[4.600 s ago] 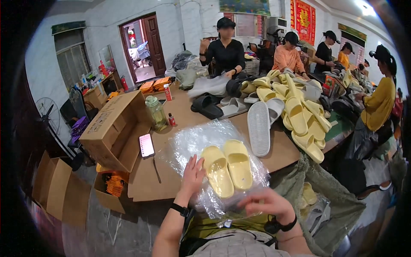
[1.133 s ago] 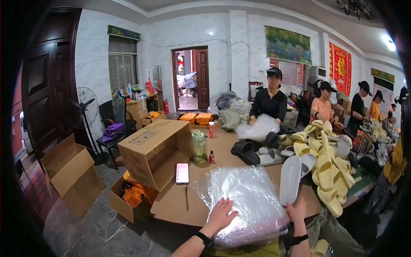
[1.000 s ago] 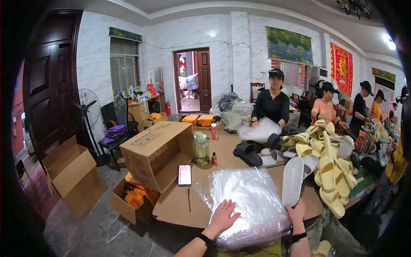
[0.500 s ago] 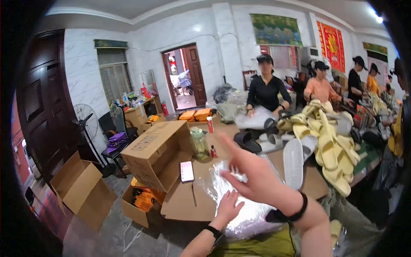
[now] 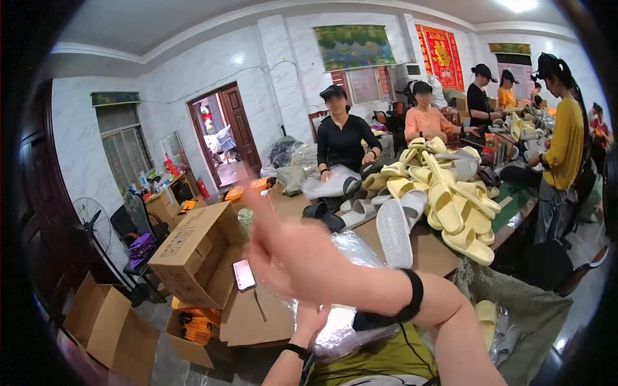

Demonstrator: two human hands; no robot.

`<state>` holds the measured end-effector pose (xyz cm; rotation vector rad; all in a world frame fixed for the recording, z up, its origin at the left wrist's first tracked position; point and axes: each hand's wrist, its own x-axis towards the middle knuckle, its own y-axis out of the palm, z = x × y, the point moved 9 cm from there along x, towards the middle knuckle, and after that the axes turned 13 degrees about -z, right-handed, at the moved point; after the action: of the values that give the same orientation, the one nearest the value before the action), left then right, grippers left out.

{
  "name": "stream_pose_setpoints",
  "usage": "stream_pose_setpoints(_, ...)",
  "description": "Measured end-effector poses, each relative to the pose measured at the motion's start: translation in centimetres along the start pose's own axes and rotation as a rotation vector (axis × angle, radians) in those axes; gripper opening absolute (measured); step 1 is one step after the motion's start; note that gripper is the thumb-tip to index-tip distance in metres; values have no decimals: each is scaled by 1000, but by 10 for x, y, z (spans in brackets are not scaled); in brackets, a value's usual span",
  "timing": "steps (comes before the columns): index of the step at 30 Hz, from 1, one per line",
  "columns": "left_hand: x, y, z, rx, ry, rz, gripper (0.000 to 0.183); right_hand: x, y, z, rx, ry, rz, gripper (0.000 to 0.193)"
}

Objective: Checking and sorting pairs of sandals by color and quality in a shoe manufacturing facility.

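Observation:
My right hand (image 5: 290, 254) is raised in front of the camera, blurred, with its fingers spread and nothing in it; a black band sits on its wrist. Below it my left hand (image 5: 311, 320) rests flat on a stack of clear plastic bags (image 5: 362, 248) lying on the cardboard-covered table (image 5: 257, 315). My right forearm hides part of the bags and the fingers of my left hand. A white slipper (image 5: 393, 233) lies sole up just to the right of the bags.
A heap of yellow slippers (image 5: 450, 199) covers the table's right side. A phone (image 5: 244, 275) lies beside a large cardboard box (image 5: 193, 248). Open boxes (image 5: 109, 325) stand on the floor at left, near a fan (image 5: 87, 219). Several people (image 5: 341, 138) work around the table.
My right hand has left the plastic bags and risen up across the view, moving left. My left hand stays on the bags. My head has turned slightly.

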<state>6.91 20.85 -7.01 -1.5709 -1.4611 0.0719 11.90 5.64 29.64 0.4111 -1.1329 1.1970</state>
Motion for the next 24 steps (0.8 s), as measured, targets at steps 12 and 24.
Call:
stream_pose_setpoints(12, -5, -10, 6, -43, 39, -79, 59, -72, 40, -51, -11, -150, 283, 26)
stream_pose_setpoints(24, -15, 7, 41, 91, 78, -132, 60, -242, -122, -378, -1025, 715, -282, 95)
